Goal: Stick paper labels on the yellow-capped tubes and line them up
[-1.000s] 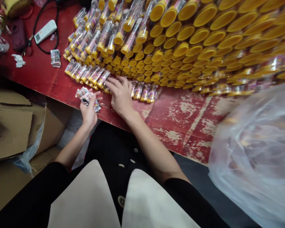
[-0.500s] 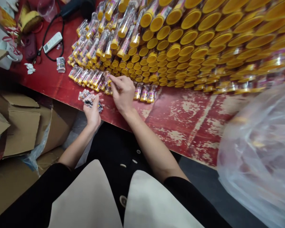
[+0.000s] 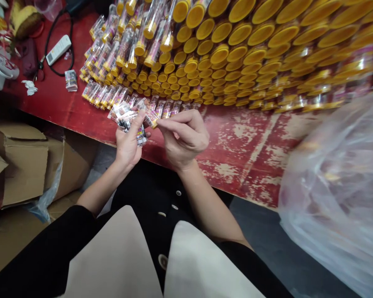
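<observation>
- The table [image 3: 230, 142] is moderately lit; beneath its left end, dark shadow is seen.
- Whitish glare is thrown off the clear tubes [image 3: 124, 46] and plastic bag [image 3: 332, 198].
- Toward the right edge, yellow caps [image 3: 338, 35] are stretched and smeared; the bag is blurred.

No word or number I can read from here. Small printed cards [image 3: 124, 117], ten o'clock: lettering too tiny. Yellow-capped tube [image 3: 149, 116] just beside: label blurred. Tube row [image 3: 167, 109], eleven o'clock: pink-and-white labels, illegible. White handset [image 3: 59, 50], farther toward ten: grey panel, nothing legible.
</observation>
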Demonstrator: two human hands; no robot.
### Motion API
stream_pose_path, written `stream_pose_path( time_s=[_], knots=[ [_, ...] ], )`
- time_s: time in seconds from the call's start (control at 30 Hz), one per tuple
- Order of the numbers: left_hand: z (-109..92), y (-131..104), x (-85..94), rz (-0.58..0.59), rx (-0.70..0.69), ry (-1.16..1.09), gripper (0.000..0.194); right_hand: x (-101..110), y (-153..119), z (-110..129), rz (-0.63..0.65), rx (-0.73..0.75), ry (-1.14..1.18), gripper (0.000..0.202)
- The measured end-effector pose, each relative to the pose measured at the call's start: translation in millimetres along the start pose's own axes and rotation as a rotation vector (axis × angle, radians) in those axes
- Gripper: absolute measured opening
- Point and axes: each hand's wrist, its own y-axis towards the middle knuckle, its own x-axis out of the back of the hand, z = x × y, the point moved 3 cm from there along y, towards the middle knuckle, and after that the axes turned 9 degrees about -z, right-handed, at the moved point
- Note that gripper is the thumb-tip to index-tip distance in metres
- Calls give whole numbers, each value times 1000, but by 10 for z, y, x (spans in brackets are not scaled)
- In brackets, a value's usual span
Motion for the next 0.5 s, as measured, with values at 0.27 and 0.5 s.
stream_pose_path(
  time_s=[0.27, 0.5],
  knots=[
    [9, 153, 68, -69, -18, 74, 29, -146, 37, 54, 196, -165, -81, 22],
    [17, 385, 264, -81, 7, -15, 30, -573, -22, -190, 229, -145, -173, 27]
  ],
)
